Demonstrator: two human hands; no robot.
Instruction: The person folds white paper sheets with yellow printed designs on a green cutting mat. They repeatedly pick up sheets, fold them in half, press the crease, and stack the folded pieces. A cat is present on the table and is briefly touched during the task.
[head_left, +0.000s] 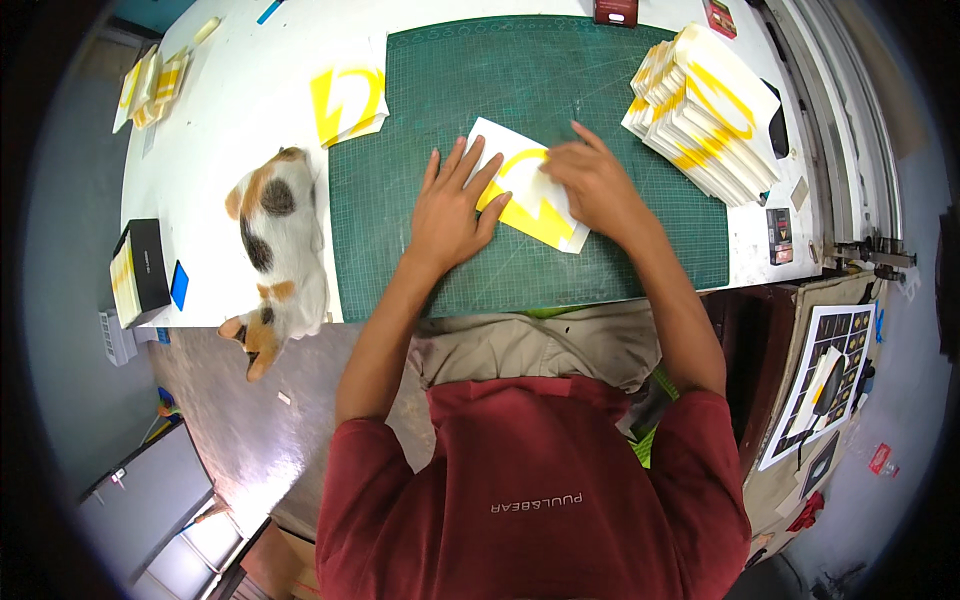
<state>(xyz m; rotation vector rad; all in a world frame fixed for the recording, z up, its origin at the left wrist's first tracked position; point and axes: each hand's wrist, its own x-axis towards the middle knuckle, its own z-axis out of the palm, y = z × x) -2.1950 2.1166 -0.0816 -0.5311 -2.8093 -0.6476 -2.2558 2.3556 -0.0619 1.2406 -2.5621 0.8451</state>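
A folded paper piece (pixel 540 225), white with a yellow print, lies slantwise on the green cutting mat (pixel 500 75). My left hand (pixel 452 212) rests on its left side, fingers spread and flat. Over the paper's right edge is my right hand (pixel 597 188), its fingertips smeared by motion; one finger sticks out and the others look bent. Whether anything is between those fingers cannot be made out. Another such paper piece (pixel 348 105) lies at the mat's upper left edge. A tall stack of like pieces (pixel 715 120) leans on the mat's right side.
A calico cat (pixel 275 230) lies along the table's left part, head over the front edge. Near it are a black box (pixel 148 268) and a blue flat object (pixel 179 286). More paper pieces (pixel 155 88) sit at the far left. Small boxes (pixel 780 237) and a metal rail (pixel 850 130) line the right.
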